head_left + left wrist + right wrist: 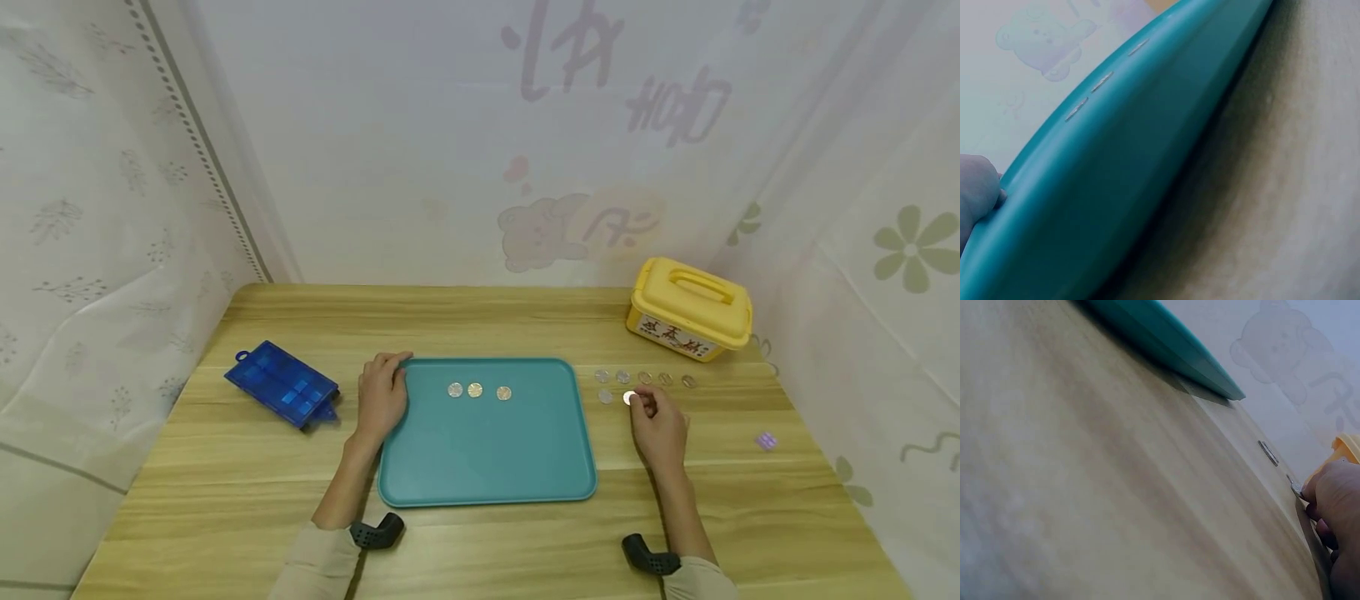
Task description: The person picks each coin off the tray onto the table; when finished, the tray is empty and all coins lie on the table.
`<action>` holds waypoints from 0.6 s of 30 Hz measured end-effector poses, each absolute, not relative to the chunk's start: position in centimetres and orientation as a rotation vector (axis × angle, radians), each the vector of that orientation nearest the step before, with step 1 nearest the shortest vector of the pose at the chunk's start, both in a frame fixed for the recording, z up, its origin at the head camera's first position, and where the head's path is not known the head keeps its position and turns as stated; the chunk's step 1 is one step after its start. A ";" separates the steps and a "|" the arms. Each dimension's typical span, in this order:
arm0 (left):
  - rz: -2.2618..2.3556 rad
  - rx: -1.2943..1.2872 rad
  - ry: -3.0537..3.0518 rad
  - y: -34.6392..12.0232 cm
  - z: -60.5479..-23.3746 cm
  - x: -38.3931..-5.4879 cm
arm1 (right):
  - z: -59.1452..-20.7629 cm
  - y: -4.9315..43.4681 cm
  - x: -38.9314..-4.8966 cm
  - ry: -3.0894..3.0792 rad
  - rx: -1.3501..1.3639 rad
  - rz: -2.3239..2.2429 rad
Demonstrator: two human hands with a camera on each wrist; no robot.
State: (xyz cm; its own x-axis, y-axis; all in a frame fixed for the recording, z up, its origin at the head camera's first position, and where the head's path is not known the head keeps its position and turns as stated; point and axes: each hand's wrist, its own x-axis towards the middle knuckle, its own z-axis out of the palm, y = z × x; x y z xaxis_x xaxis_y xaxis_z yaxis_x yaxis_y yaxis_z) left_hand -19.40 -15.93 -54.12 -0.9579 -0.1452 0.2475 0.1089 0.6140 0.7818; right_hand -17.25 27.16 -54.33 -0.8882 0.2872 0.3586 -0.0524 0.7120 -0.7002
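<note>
A teal tray (pixel 487 450) lies on the wooden table with three silvery coins in a row, one of them here (pixel 504 393), towards its far side. My left hand (pixel 382 398) rests at the tray's far left corner, its thumb (pixel 977 187) against the rim in the left wrist view. To the right of the tray, my right hand (pixel 660 429) pinches a coin (pixel 629 398) between thumb and fingertips; the right wrist view shows this coin (pixel 1295 487) tilted. More coins (pixel 622 377) lie in rows around the right hand, with a single coin (pixel 1268 453) nearer the tray.
A yellow lidded box (pixel 686 308) with a handle stands at the back right. On the left lies a blue translucent compartment case (pixel 283 383). A small purple piece (pixel 766 440) sits near the table's right edge. Patterned white curtains hang behind and on both sides.
</note>
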 end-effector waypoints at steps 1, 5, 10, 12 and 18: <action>-1.265 0.030 -2.557 -15.9 -54.1 -19.4 | -54.4 27.2 -17.3 -2.475 -0.184 1.030; -1.264 0.031 -2.557 -15.9 -54.2 -19.4 | -54.5 27.2 -17.3 -2.492 -0.193 1.007; -1.261 0.035 -2.561 -15.9 -54.2 -19.4 | -54.5 27.1 -17.3 -2.510 -0.194 0.963; -1.257 0.034 -2.561 -15.9 -54.1 -19.4 | -54.5 27.0 -17.2 -2.517 -0.194 0.952; -1.265 0.034 -2.553 -15.9 -54.0 -19.3 | -54.5 27.0 -17.3 -2.545 -0.212 0.934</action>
State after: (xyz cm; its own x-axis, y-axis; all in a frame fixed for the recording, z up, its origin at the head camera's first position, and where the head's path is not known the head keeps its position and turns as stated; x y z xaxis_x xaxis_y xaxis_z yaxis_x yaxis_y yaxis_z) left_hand -19.30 -15.87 -54.01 -0.9574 -0.1485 0.2477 0.1070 0.6142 0.7819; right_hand -17.26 26.97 -54.48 -0.9006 0.2803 0.3321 -0.0011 0.7626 -0.6469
